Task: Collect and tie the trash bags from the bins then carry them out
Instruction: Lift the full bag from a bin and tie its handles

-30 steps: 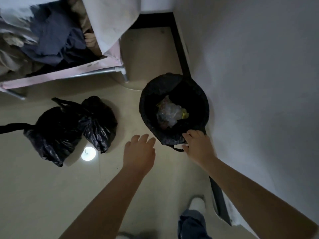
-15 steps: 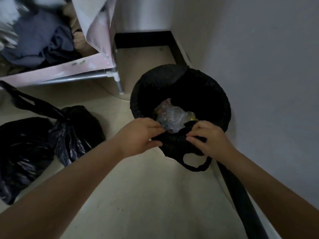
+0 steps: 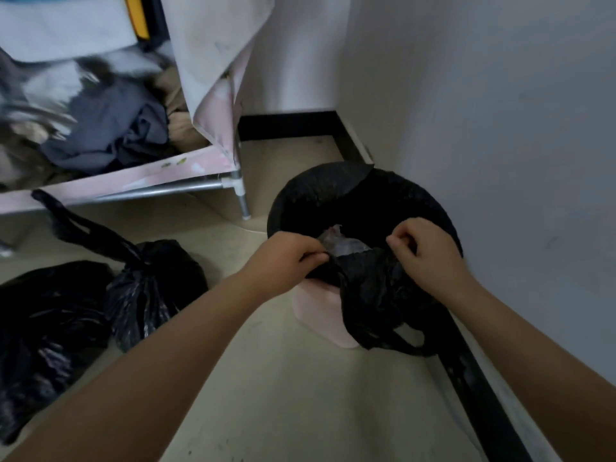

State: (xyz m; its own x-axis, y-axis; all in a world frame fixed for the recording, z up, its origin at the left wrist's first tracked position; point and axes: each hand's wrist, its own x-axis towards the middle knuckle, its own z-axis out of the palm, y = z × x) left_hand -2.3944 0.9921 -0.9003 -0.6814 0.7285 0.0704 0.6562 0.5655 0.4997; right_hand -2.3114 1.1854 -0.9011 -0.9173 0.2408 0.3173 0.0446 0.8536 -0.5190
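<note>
two tied bags (image 3: 100, 301) lie on the floor (image 3: 283, 395) at left. beside them, the left hand (image 3: 283, 258) and right hand (image 3: 421, 250) pinch the near edge of the liner (image 3: 376, 295), fingers clamped, over the pink bin (image 3: 316, 311) by the wall (image 3: 500, 128).

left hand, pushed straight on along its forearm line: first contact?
Likely the crumpled clear plastic inside the liner the left hand already pinches; beyond it, the bin's far rim. Depth is unclear.
</note>
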